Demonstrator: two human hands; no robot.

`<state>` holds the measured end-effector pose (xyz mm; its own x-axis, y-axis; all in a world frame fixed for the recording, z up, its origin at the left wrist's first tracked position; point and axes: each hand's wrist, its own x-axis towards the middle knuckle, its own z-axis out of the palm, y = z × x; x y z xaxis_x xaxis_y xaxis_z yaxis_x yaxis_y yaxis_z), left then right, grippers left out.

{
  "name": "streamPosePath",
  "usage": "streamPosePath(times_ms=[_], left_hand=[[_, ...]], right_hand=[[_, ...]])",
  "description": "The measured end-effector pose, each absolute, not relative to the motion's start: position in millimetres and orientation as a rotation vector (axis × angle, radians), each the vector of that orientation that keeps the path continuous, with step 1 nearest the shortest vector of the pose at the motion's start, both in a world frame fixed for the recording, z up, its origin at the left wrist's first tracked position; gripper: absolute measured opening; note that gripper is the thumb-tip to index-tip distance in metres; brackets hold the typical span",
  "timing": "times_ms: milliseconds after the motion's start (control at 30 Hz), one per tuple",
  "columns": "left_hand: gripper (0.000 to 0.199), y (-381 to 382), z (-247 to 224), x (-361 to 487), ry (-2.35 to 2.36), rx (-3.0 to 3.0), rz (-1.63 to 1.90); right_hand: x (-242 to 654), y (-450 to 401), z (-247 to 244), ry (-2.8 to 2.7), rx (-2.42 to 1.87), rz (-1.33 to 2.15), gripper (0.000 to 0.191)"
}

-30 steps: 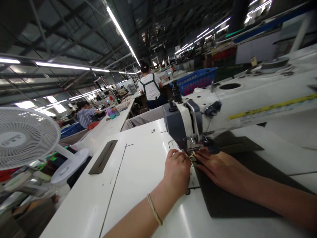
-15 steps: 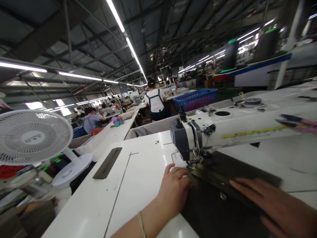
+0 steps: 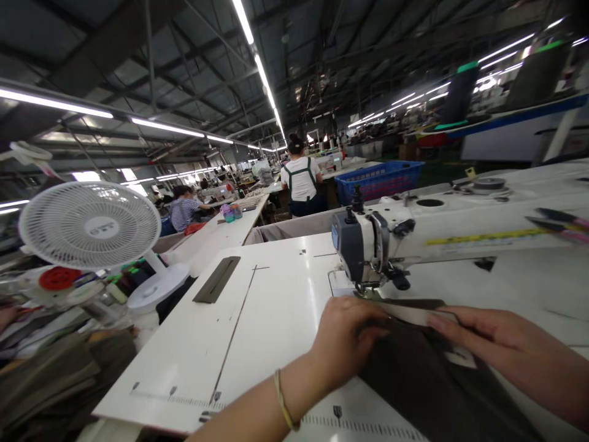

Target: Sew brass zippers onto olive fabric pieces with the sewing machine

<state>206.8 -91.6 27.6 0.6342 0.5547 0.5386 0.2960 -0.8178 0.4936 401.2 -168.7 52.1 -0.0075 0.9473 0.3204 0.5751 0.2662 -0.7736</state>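
Note:
A dark olive fabric piece lies on the white sewing table below the sewing machine head. Its upper edge is folded, and a pale strip shows along the fold. My left hand, with a band round the wrist, curls its fingers on the fabric's left edge just in front of the needle area. On the right, my right hand pinches the folded edge near the end of the pale strip. A small white patch shows on the fabric beneath that hand. The needle tip is too small to make out.
A small olive fabric piece with a slit lies on the table to the left. Beyond it stands a white fan. Scissors rest on the machine arm. A blue basket and a seated person are ahead.
My right hand has gone from lying flat on the fabric to pinching its edge. The fabric's edge is turned up, showing the pale strip. The view has shifted left.

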Motion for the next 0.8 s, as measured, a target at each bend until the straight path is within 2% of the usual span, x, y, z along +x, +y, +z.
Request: streamPosePath(times_ms=[300,367,467,533,633,700,733,800], left_hand=[[0.020,-59,11,216,0.625,2.698,0.723],[0.021,-56,7,213,0.652,2.724,0.767],[0.018,-57,6,215,0.439,2.775,0.875],[0.011,-58,10,219,0.318,2.835,0.881],[0.011,-59,17,224,0.371,2.921,0.836],[0.012,-57,22,225,0.451,2.945,0.824],[0.011,-56,25,225,0.483,2.941,0.826],[0.009,-53,30,224,0.533,2.900,0.845]], right_hand=[[402,-169,56,-1.902,-1.376,0.516,0.041],[401,-166,56,-1.921,-1.370,0.501,0.041],[405,-163,57,-1.962,-1.366,0.396,0.041],[408,-165,58,-1.992,-1.400,0.238,0.040],[397,-179,47,-1.924,-1.361,-0.330,0.026],[368,-188,28,-1.903,-1.203,-0.681,0.029],[348,-190,16,-1.976,-1.117,-0.742,0.030],[307,-183,-7,-2.136,-1.111,-0.586,0.015]])
